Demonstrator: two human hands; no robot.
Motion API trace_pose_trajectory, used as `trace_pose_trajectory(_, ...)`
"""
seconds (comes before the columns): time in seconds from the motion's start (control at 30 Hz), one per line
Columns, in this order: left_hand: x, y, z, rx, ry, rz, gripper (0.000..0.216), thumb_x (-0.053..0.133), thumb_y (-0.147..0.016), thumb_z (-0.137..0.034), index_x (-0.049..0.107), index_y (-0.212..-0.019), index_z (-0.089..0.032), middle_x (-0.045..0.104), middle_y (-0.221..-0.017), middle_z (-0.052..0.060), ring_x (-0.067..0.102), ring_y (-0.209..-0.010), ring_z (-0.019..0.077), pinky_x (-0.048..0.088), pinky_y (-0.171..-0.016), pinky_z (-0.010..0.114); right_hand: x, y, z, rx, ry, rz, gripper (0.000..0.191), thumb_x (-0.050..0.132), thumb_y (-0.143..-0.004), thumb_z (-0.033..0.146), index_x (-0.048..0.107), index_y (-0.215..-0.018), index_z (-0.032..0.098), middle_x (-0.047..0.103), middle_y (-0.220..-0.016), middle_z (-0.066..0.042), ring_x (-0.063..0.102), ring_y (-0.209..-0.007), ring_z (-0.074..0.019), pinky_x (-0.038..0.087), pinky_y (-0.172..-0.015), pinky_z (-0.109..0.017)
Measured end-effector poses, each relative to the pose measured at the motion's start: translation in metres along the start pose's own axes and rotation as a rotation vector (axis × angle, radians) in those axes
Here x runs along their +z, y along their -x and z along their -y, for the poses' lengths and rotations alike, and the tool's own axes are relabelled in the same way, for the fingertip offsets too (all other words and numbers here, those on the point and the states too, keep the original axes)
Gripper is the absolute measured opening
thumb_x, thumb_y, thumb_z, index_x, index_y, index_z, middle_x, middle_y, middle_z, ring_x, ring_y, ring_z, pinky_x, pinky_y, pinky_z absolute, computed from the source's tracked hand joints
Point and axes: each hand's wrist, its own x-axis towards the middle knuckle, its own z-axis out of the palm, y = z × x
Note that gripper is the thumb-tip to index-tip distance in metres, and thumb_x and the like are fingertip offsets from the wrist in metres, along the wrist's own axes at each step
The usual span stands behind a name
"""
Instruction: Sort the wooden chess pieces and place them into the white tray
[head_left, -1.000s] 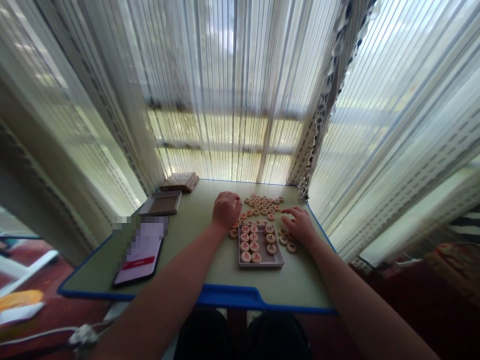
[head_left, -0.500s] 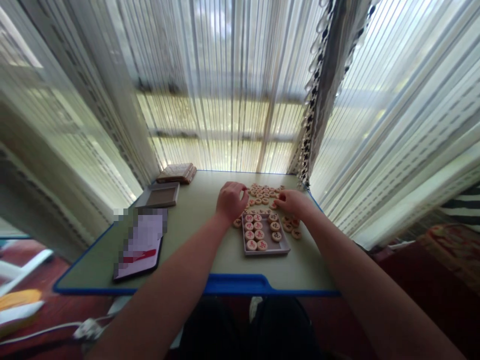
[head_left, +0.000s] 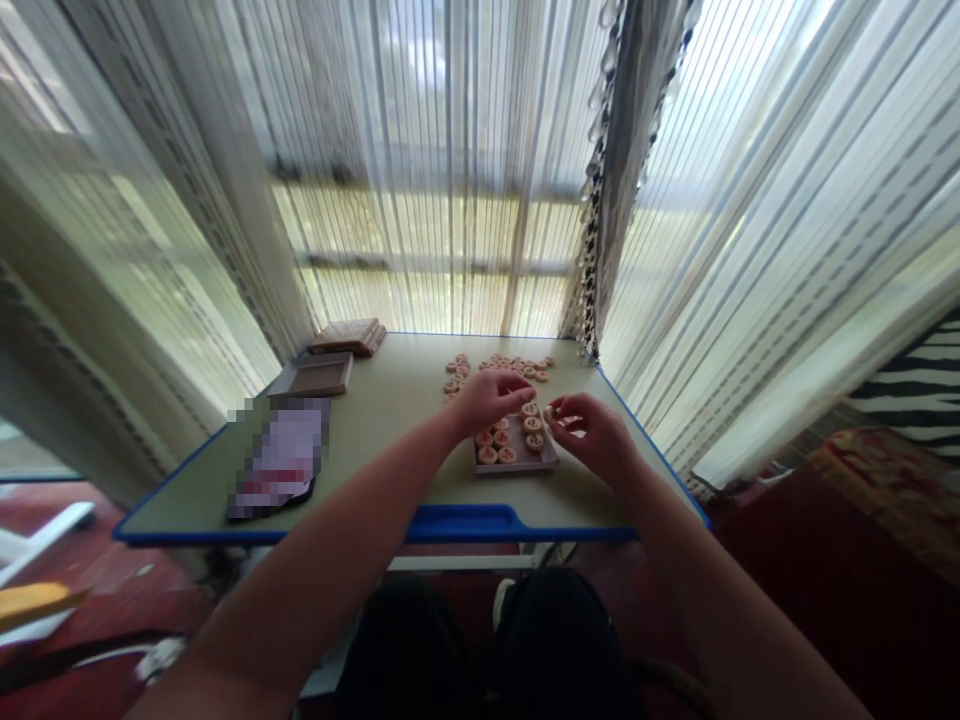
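Note:
A shallow box (head_left: 517, 468) stands on the table in front of me, with Chinese chess pieces in it. Red-marked pieces (head_left: 497, 448) line its left side, and a column of dark-marked pieces (head_left: 533, 425) runs down its right side. My right hand (head_left: 594, 430) is at the box's right edge, a chess piece (head_left: 552, 414) pinched between thumb and fingers. Over the back of the box reaches my left hand (head_left: 495, 396), its fingers stretched to the right and apart, no piece visible in them. It hides part of the box.
More loose chess pieces (head_left: 517, 365) lie scattered behind the box. On the table's left are a box lid or tray (head_left: 322, 375), a folded board-like stack (head_left: 349, 336) and a tablet with a blurred screen (head_left: 289, 450). Curtains (head_left: 420, 200) hang behind the table's far edge.
My left hand has moved right, over the back of the box. My right hand has come down and towards me from the loose pieces to the box's right edge, a piece in it.

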Motion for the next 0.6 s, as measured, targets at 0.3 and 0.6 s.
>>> trace_pose_trajectory(0.3, 0.013, 0.005, 0.002, 0.075, -0.156, -0.034, 0.028, 0.059, -0.075, -0.034, 0.068, -0.093, -0.016, 0.07, -0.083, 0.005, 0.062, -0.067, 0.0137, 0.049, -0.065, 0.025, 0.004, 0.007, -0.006, -0.072, 0.161, -0.046, 0.014, 0.059, -0.073, 0.029, 0.052, -0.08, 0.019, 0.065, -0.089, -0.006, 0.06, -0.069, -0.0138, 0.051, -0.068, -0.03)
trace_pose_trajectory(0.6, 0.015, 0.004, -0.001, 0.119, -0.208, 0.101, 0.034, 0.061, -0.072, -0.03, 0.066, -0.104, -0.017, 0.071, -0.082, 0.004, 0.063, -0.071, 0.0147, 0.049, -0.066, 0.025, 0.007, 0.006, -0.007, -0.043, -0.011, -0.039, 0.026, 0.062, -0.073, 0.036, 0.054, -0.092, 0.02, 0.067, -0.089, -0.006, 0.064, -0.077, -0.0164, 0.053, -0.073, -0.032)
